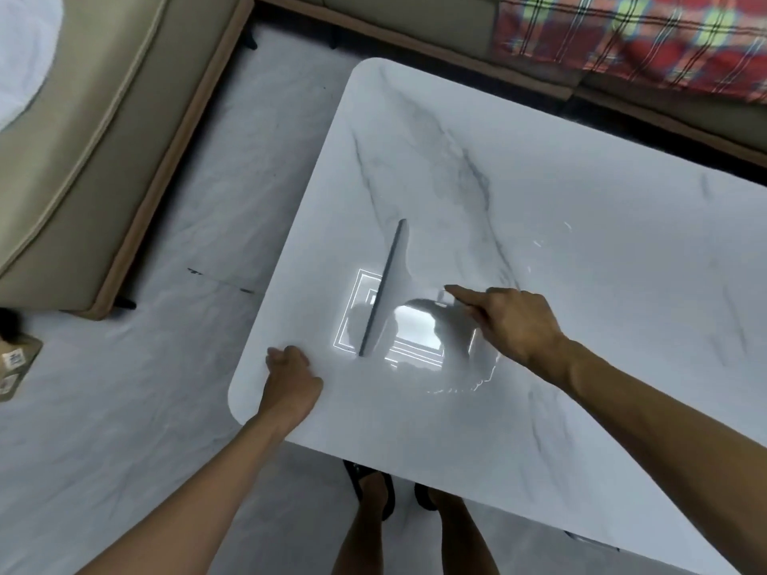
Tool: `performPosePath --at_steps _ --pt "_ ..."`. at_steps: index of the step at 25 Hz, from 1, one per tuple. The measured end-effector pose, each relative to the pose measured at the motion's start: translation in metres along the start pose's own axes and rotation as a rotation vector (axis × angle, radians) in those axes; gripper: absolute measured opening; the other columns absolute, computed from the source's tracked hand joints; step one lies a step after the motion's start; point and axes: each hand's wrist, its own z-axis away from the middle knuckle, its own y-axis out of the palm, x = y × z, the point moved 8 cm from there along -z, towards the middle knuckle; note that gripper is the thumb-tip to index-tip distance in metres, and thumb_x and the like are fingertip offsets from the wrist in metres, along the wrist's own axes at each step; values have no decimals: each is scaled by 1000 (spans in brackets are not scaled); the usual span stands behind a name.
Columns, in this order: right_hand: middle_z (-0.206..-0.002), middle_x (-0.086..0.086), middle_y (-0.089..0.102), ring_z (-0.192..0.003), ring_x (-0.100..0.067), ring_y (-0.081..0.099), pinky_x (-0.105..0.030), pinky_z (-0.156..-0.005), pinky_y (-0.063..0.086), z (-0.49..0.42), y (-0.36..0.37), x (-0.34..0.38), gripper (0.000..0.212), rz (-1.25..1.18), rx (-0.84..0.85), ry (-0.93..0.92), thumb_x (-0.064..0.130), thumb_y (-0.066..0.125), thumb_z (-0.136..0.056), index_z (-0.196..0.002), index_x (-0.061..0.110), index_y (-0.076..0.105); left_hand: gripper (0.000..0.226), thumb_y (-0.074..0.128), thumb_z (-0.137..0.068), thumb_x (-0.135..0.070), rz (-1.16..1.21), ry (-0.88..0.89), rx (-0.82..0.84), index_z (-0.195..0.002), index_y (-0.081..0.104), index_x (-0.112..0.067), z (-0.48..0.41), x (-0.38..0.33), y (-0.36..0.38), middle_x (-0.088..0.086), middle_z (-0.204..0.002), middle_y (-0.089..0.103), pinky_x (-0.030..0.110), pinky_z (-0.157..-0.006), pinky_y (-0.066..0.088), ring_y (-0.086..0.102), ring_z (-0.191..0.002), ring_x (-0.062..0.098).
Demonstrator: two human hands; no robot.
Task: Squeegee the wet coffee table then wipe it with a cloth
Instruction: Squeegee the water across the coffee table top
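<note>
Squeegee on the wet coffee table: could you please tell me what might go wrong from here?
The puddle lies behind the squeegee, toward the right hand, so a leftward stroke may miss it. Water pushed off the coffee table could wet the floor. The left hand rests near the blade.

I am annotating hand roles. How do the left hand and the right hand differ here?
The right hand grips the squeegee handle, index finger stretched forward; the left hand holds nothing, fingers curled. The right hand is over the wet patch; the left hand rests near the coffee table corner. Both are bare and above that table.
</note>
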Motion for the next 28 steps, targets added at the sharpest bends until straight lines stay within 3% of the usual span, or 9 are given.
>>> performPosePath --at_steps 2,6,9,11,14,18,21,24,28 --pt "-83 8 61 -79 -22 61 -30 -60 38 41 2 -52 39 14 -25 114 49 25 -100 -137 58 32 20 46 -84 -4 -38 -46 56 -101 39 -13 -5 -8 5 23 -155 9 34 -88 44 28 -139 35" --pt "-73 13 58 -68 -21 60 -31 -55 43 118 1 -102 42 58 -61 255 57 17 -97 -134 58 36 41 45 -87 -6 -91 -100 124 -127 37 -2 -4 -15 8 32 -155 -11 44 -112 27 1 -147 41" --pt "-83 11 64 -77 -23 65 -35 -63 50 129 3 -67 47 -47 -90 186 61 13 -94 -138 57 28 24 42 -88 -4 -17 -79 40 -113 43 -3 5 -18 0 30 -154 14 42 -104 35 24 -141 39" --pt "-93 6 65 -84 -25 65 -34 -65 46 109 17 -7 45 -130 -67 -4 58 15 -96 -140 56 25 5 40 -88 -7 87 -82 -99 -92 43 -9 13 -15 -15 24 -124 52 35 -72 47 56 -96 30" --pt "-97 -1 63 -86 -30 62 -33 -64 37 83 62 87 41 -111 63 -266 42 31 -101 -142 51 29 10 39 -89 -12 205 -121 -203 -96 45 -12 22 -3 -19 10 -86 56 28 -50 35 49 -65 17" --pt "-92 -5 61 -79 -31 61 -34 -61 37 84 92 98 47 -13 36 -334 31 37 -101 -144 47 25 7 37 -93 -15 91 -83 -238 -95 43 -13 36 -3 4 6 -86 54 32 -60 40 52 -72 23" --pt "-92 -2 61 -78 -29 63 -34 -60 43 114 90 22 58 23 8 -246 27 44 -97 -142 53 20 9 34 -93 -11 30 -1 -172 -92 42 -13 54 -16 45 12 -102 54 36 -77 43 55 -96 31" --pt "-83 5 61 -71 -24 66 -33 -54 45 151 74 -67 57 0 -44 -120 33 51 -94 -140 55 25 13 37 -89 -4 -22 2 -52 -98 45 -9 73 -33 85 19 -129 44 30 -75 41 49 -116 32" --pt "-69 10 50 -61 -21 61 -30 -47 42 195 54 -134 48 44 -60 6 53 16 -95 -138 52 38 11 39 -88 -6 110 -60 -67 -97 43 -11 84 -45 98 14 -115 47 31 -78 39 50 -112 31"
